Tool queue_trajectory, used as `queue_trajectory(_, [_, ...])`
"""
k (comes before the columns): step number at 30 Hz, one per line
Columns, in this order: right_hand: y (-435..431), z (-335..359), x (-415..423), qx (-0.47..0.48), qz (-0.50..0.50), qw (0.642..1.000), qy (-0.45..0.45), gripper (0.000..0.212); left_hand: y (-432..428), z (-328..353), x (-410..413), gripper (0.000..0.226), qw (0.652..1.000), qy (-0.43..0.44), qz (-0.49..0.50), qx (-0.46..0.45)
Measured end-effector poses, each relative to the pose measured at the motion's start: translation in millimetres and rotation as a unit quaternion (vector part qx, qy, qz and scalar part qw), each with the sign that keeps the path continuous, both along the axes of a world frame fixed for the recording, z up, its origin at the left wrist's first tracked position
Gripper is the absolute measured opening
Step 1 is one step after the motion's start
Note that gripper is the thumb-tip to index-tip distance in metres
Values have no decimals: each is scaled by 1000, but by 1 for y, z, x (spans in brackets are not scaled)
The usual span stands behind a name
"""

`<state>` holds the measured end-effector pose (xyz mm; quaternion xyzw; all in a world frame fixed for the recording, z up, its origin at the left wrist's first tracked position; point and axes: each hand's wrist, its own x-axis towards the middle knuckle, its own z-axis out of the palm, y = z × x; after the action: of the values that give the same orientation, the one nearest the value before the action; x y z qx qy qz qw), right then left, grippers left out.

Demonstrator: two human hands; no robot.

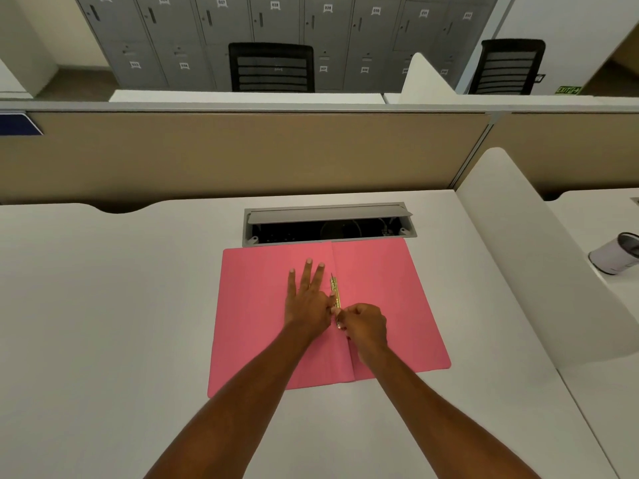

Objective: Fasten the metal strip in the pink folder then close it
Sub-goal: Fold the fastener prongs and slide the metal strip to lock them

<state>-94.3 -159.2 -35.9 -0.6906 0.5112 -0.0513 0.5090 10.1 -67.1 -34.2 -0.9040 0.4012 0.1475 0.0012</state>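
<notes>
- A white desk (103,305) filled the lower half of the frame, with a beige partition panel (242,150) running across the middle behind it.
- Grey numbered lockers (311,29) lined the top of the frame, with two black mesh chairs (272,67) in front of them, one at upper centre and one at upper right.
- The pink folder (387,288) lay open and flat at the centre of the desk, its far edge touching a grey cable tray (328,223) with its flap raised.
- A white cylindrical cup (612,257) lay tipped on the neighbouring desk at the right edge of the frame.
- The left hand (307,299) lay palm down on the folder's left leaf, fingers spread wide and flat, its thumb side just beside the central crease.
- The right hand (363,323) was curled narrow at the crease, fingertips pinching the near end of the metal strip.
- The metal strip (334,292), gold-coloured, ran along the crease at the folder's centre, between the two hands; its far tip looked slightly raised.
</notes>
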Motion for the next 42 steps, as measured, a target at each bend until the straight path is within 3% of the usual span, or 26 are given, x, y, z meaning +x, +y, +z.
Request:
queue_trajectory(5, [8, -3, -8, -53, 45, 996, 50, 9, -2, 2, -2, 41, 1000, 7, 5, 0])
queue_trajectory(11, [21, -1, -20, -144, 87, 984, 60, 20, -4, 2, -3, 55, 1000, 19, 20, 2])
queue_trajectory(23, [0, -1, -39, -275, 233, 929, 87, 26, 3, -9, -8, 59, 999, 5, 34, -22])
queue_trajectory(32, [3, -3, -42, -322, 292, 895, 103, 28, 7, -11, -4, 44, 1000, -24, 0, 5])
queue_trajectory(42, [12, -9, -48, -320, 289, 897, 93, 28, 4, -11, -4, 65, 999, -27, -23, 31])
